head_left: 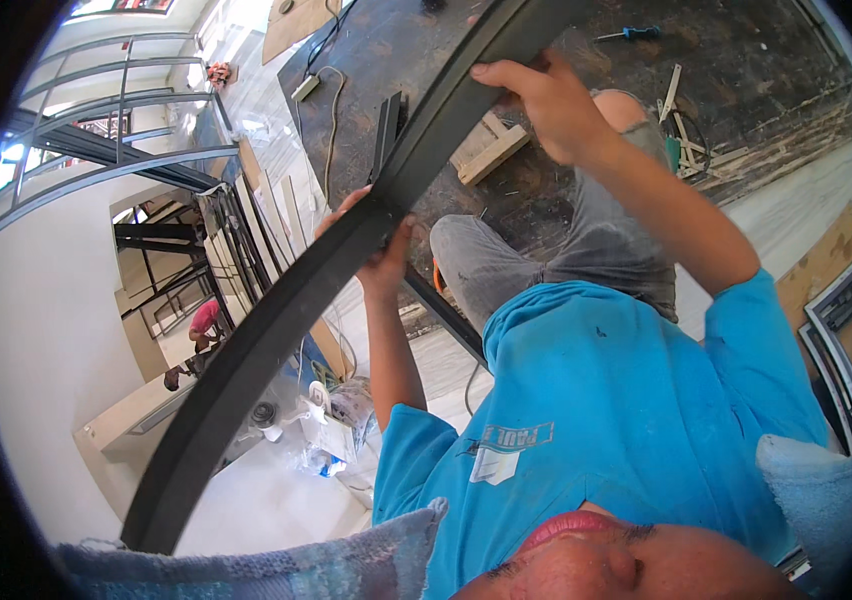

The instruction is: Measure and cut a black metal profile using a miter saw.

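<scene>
A long dark grey metal profile runs slantwise across the view, held up in front of me by both hands. My left hand grips it near its middle, with the thumb on the near side and the fingers partly hidden behind. Farther up, my right hand is closed round the profile, its thumb along the edge. Beneath it, another dark profile lies on the dark, worn work surface. A thinner dark bar shows beside my left forearm, close to my knee.
Wooden blocks lie by my knees. A blue-handled screwdriver rests at the far right, above pale strips. A cable crosses at left. Metal frames lean at right; a person in red is in the background.
</scene>
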The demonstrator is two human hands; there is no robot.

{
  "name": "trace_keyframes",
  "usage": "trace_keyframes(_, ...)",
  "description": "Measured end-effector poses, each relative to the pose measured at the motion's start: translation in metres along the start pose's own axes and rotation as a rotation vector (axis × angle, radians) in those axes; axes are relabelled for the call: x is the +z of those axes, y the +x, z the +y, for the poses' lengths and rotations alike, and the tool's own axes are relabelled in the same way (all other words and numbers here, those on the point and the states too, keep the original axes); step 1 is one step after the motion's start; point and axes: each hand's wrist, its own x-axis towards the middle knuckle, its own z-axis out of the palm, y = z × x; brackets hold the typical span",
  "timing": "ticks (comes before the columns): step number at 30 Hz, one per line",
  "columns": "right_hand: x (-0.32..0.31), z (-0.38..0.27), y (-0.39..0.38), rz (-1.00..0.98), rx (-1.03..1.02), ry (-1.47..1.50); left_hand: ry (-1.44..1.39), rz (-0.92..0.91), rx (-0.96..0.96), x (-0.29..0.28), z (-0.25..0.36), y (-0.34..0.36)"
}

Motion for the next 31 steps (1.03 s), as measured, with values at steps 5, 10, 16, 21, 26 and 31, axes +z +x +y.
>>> trace_keyframes(5,-0.032,0.072,0.063,0.087,0.397,0.18,-0.132,-0.041,-0.317,0.03,-0.079,-0.001)
trace_keyframes(10,-0.058,0.193,0.101,0.193,0.62,0.267,-0.208,-0.031,-0.406,0.058,-0.168,-0.027)
trace_keyframes(16,-0.132,0.303,0.101,0.373,0.776,0.318,0.041,-0.229,-0.318,0.117,-0.237,-0.052)
trace_keyframes(21,-0.179,0.34,0.114,0.335,0.879,0.015,0.068,-0.287,-0.36,0.155,-0.301,-0.073)
trace_keyframes(26,-0.227,0.329,0.083,-0.13,0.943,-0.449,-0.054,-0.332,-0.472,0.166,-0.318,-0.092)
trace_keyframes(31,-0.302,0.288,0.006,-0.562,0.476,-1.396,0.075,-0.383,-0.548,0.146,-0.325,-0.095)
